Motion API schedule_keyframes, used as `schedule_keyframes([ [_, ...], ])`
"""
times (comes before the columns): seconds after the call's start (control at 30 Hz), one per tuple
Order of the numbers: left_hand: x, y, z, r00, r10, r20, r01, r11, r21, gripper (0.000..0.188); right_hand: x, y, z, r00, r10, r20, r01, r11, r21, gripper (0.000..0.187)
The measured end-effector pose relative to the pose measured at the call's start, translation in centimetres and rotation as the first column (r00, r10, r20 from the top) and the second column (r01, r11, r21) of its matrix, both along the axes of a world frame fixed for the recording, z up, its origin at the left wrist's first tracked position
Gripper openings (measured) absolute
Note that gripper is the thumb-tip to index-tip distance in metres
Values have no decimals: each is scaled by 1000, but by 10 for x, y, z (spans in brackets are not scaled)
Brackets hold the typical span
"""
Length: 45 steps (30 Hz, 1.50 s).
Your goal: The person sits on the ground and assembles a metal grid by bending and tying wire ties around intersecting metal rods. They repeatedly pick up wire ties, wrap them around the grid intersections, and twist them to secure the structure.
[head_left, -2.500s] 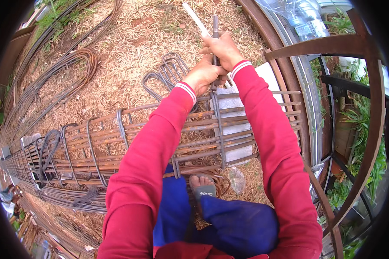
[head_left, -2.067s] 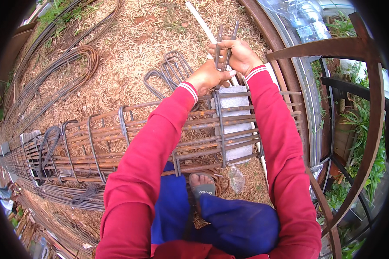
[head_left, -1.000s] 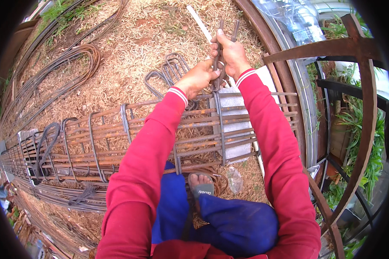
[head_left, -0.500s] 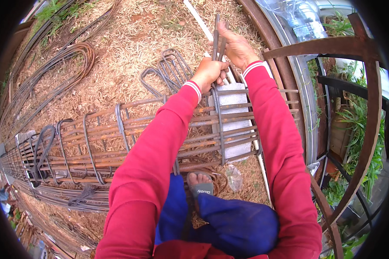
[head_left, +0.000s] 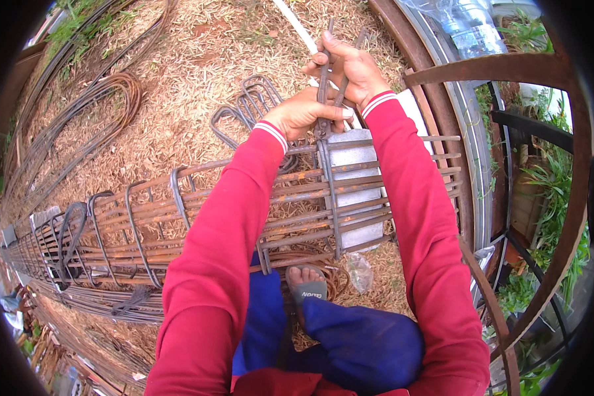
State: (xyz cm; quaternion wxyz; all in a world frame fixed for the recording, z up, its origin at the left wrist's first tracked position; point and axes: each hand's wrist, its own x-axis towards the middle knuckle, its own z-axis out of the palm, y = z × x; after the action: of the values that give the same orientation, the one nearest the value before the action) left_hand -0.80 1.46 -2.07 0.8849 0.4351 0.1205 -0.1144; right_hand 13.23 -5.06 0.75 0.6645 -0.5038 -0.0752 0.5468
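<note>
A pair of dark metal pincers (head_left: 324, 92) stands upright, its handles spread and its jaws down at the near-right top corner of a rusty rebar cage (head_left: 297, 193). My left hand (head_left: 299, 115) is closed about the lower part of the pincers, thumb lying across them. Higher up, my right hand (head_left: 358, 71) is closed round the handles, its fingertips at the left handle. Below the jaws, a stirrup (head_left: 332, 198) crosses the long bars. A pale grey block (head_left: 356, 156) sits beneath the cage's end. Whether wire is in the jaws is too small to tell.
Bent stirrups (head_left: 251, 105) lie beyond the cage, and coiled rods (head_left: 122, 99) spread at the left. A curved rusty metal frame (head_left: 495, 69) rises at the right, near a large clear plastic bottle (head_left: 472, 33). My sandalled foot (head_left: 306, 282) is beside the cage.
The pincers' handles have spread apart. My left hand's thumb now stretches across the pincers, and my right hand's fingers have come round to the left handle.
</note>
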Motion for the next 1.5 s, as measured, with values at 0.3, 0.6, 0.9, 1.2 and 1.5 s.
schedule_keyframes([
  [0.3,19,-37,20,796,595,-108,-413,665,623,21,-19,34,12,628,372,684,111,826,-552,70],
  [0.6,12,-10,4,999,35,-41,-40,991,-130,9,13,-33,-5,997,77,-12,-72,975,211,83],
  [0.9,-5,3,11,999,-1,52,0,1000,31,21,-24,2,25,910,-243,337,345,893,-288,24],
  [1.2,-2,-16,28,988,143,-59,-135,984,118,18,-28,-12,38,950,-299,92,302,953,-13,23],
  [1.5,-19,-21,35,972,133,196,-174,962,209,38,-77,-32,60,684,-415,600,336,909,246,30],
])
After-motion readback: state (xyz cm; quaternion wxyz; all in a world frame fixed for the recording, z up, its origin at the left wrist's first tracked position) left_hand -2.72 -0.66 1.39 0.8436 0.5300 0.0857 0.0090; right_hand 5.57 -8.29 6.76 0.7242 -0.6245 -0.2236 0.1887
